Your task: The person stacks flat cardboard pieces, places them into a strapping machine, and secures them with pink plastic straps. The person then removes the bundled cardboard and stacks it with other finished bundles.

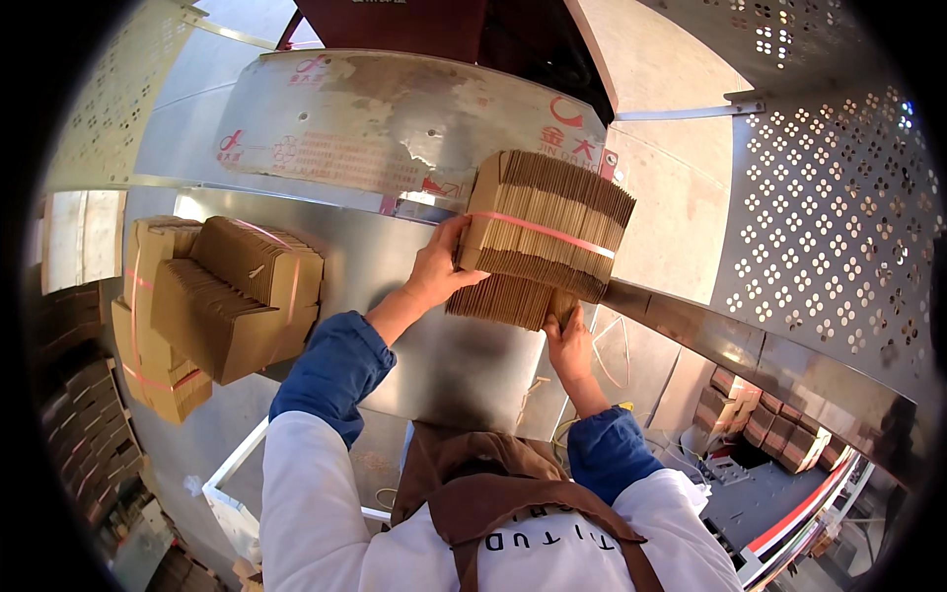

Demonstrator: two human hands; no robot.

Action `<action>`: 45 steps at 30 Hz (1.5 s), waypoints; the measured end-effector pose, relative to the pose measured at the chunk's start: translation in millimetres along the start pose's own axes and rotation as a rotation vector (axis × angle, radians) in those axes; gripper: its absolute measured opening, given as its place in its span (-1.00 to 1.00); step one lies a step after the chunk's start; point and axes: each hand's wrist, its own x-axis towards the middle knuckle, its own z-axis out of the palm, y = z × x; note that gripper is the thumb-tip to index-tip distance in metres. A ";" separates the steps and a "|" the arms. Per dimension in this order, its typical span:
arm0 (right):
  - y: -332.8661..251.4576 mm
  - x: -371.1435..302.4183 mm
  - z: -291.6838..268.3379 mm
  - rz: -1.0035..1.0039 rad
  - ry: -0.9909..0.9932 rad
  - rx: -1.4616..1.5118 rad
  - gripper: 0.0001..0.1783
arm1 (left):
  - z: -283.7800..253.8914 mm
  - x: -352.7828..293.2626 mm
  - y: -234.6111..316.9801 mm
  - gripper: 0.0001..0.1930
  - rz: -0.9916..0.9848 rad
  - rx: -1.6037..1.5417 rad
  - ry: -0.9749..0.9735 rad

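A thick bundle of folded cardboard (552, 212) with a pink strap around its middle stands over the steel worktable (434, 370). My left hand (434, 266) grips its left side, thumb at the lower edge and fingers along the end face. At the lower right corner my right hand (570, 345) is closed on the cardboard's edge. The bundle's many thin layers face me, with a narrower part showing below the strapped part. What lies beneath the bundle is hidden.
More strapped cardboard bundles (242, 286) are stacked to the left. A metal machine panel (395, 128) with red print stands beyond the table. A perforated metal guard (829, 227) rises at the right. Below it, several bundles (769, 419) lie near a dark platform (735, 498).
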 end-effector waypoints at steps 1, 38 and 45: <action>0.9 0.3 -0.7 0.003 -0.006 0.001 -0.33 | -0.3 -0.2 1.3 -0.14 0.006 0.001 0.002; -177.0 -94.4 -115.1 -0.123 -0.285 -0.213 -0.18 | -88.3 -197.3 -95.8 -0.28 -0.391 -0.504 -0.153; -154.2 12.4 -37.0 0.013 -0.334 0.370 -0.16 | -110.2 -183.8 -103.5 -0.50 -0.434 -0.476 0.105</action>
